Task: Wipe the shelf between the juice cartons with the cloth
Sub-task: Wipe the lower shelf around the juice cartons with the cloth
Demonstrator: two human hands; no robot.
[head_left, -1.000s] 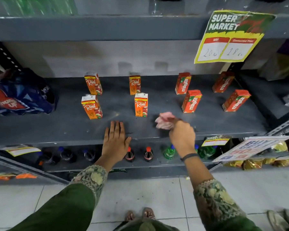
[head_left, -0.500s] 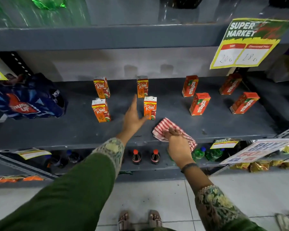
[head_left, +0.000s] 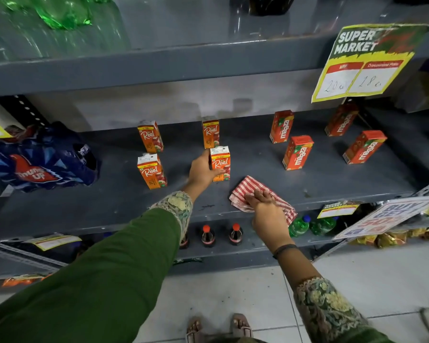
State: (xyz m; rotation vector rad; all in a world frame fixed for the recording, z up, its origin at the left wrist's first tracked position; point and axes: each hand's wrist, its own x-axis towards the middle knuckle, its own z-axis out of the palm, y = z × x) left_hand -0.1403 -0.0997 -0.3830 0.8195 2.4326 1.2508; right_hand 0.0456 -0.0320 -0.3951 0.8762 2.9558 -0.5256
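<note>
On the shelf (head_left: 134, 194), the left hand (head_left: 201, 170) wraps the near Real carton (head_left: 220, 164), fingers closed round its left side and thumb across its front; lifting it straight up, or sliding it left, would bare the patch beneath without tipping it. To its right, the right hand (head_left: 266, 206) presses flat, fingers spread, on the cloth (head_left: 254, 194), which lies at the front edge between the Real and Maaza carton (head_left: 297, 152) groups, one corner hanging over. A firm, flat push backward should serve best. Half a second earlier the left hand was only reaching; now it grips.
</note>
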